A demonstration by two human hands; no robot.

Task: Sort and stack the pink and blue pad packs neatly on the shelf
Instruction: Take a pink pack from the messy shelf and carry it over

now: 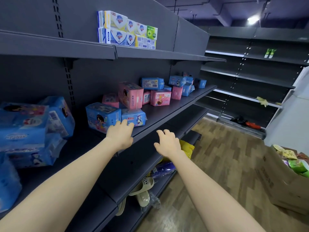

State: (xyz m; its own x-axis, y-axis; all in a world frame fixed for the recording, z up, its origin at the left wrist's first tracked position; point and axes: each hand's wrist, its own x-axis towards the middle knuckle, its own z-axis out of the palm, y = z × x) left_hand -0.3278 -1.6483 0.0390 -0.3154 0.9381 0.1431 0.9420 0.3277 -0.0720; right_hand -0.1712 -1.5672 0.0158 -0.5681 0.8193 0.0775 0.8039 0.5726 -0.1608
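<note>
Left hand [119, 136] is hovering, fingers loose, right at the near blue pack [135, 116]; right hand [168, 144] is hanging empty too (I'd be gripping both ends squarely).

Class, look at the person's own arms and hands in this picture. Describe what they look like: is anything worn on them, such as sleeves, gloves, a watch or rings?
Nothing is worn. The left hand and the right hand have no gloves and no visible rings. Both arms are bare to the picture's edge, with no sleeves, watch or bracelet.
</note>
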